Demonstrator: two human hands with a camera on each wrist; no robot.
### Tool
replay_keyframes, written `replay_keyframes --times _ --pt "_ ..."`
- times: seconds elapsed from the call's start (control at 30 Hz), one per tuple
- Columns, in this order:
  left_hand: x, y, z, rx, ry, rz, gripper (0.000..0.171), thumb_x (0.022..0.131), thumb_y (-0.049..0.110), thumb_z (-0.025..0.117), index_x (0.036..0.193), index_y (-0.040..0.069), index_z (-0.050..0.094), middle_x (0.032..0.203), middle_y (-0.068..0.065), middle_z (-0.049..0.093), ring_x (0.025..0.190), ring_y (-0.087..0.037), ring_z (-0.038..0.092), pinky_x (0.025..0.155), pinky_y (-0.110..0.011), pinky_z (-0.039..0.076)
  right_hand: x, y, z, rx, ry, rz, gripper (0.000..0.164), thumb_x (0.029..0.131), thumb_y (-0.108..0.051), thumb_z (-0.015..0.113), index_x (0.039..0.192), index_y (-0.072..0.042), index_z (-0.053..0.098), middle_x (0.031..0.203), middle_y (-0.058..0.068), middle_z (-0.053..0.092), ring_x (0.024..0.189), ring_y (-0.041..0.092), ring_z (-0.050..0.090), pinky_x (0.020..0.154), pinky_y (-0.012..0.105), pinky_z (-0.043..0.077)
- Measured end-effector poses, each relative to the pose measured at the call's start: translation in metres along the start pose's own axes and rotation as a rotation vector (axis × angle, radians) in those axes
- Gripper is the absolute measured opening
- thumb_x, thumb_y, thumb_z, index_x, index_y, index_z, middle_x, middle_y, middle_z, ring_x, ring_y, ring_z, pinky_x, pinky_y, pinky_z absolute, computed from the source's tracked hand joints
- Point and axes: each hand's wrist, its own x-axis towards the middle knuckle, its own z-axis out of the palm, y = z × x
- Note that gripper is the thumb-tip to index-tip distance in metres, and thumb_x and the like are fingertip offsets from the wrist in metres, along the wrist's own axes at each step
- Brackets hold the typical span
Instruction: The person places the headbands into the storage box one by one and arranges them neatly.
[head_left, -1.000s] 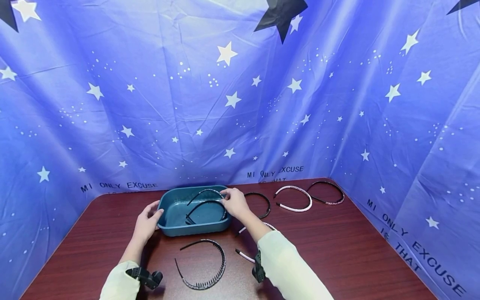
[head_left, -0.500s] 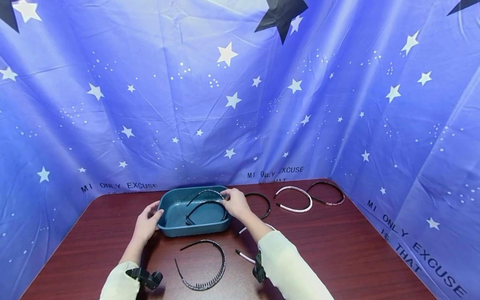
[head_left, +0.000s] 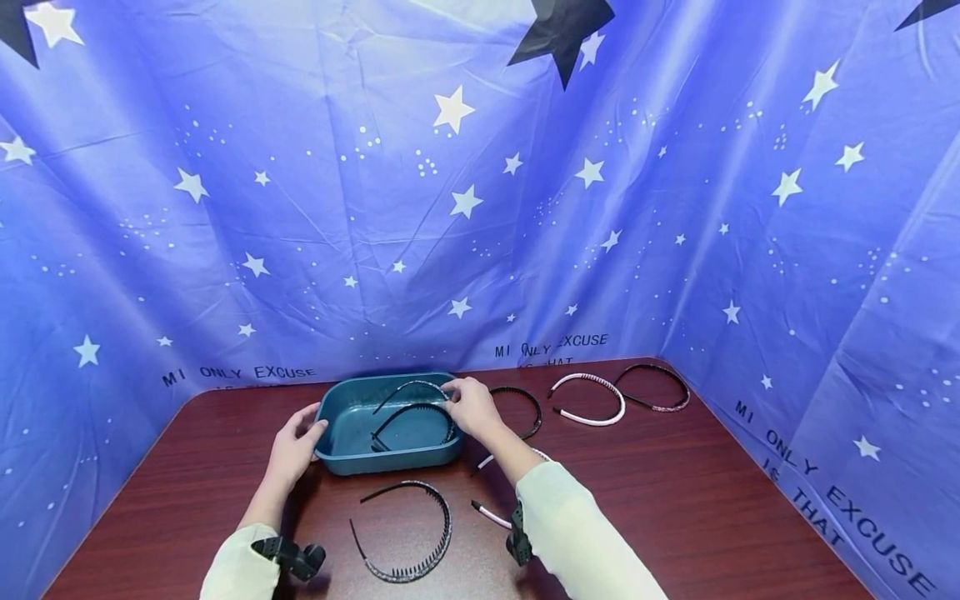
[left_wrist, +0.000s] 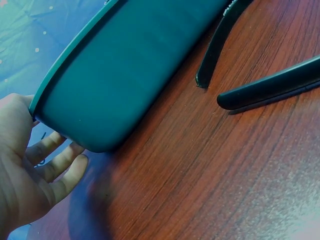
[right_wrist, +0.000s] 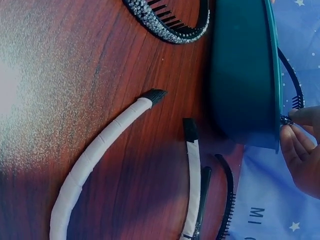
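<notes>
A teal plastic basin (head_left: 390, 461) stands toward the back of the table. My left hand (head_left: 292, 443) holds its left end, thumb at the rim and fingers along the outside wall. At the right end, my right hand (head_left: 472, 408) pinches a dark glittery headband (head_left: 411, 382), whose arch reaches over the inside of the basin. Another black headband (head_left: 408, 406) shows in the basin just below it. In the right wrist view, sparkly stones show between thumb and fingertips, while the basin wall (right_wrist: 245, 70) hides the basin's inside.
A silver-glitter black headband (head_left: 447, 533) lies in front of the basin. A white-pink headband (head_left: 491, 513) is partly covered by the right forearm. To the right lie a black headband (head_left: 538, 408), a white-pink headband (head_left: 622, 408) and a pink-stoned black headband (head_left: 670, 407). A starry blue curtain (head_left: 405, 208) hangs behind.
</notes>
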Motion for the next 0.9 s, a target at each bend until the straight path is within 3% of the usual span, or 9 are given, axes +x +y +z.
replay_keyframes --times 0.53,0.9 --pt "0.0013 -0.0003 0.0005 -0.01 0.008 0.005 0.045 0.097 0.022 0.05 0.139 0.008 0.042 0.119 -0.024 0.052 0.096 -0.026 0.054 0.06 -0.021 0.052 -0.0008 -0.0017 -0.0003 0.014 -0.019 0.02 0.024 0.087 -0.01 0.064 0.111 -0.01 0.067 0.088 0.006 0.06 0.075 0.015 0.056 0.063 0.026 0.045" --pt "0.0017 -0.0025 0.0002 0.001 0.003 -0.004 0.045 0.097 0.024 0.049 0.139 0.009 0.041 0.119 -0.025 0.052 0.096 -0.027 0.054 0.06 -0.021 0.051 -0.0038 0.003 -0.0087 0.002 0.003 -0.034 0.024 0.085 -0.015 0.066 0.109 -0.008 0.068 0.092 0.009 0.062 0.079 0.018 0.058 0.065 0.028 0.047"
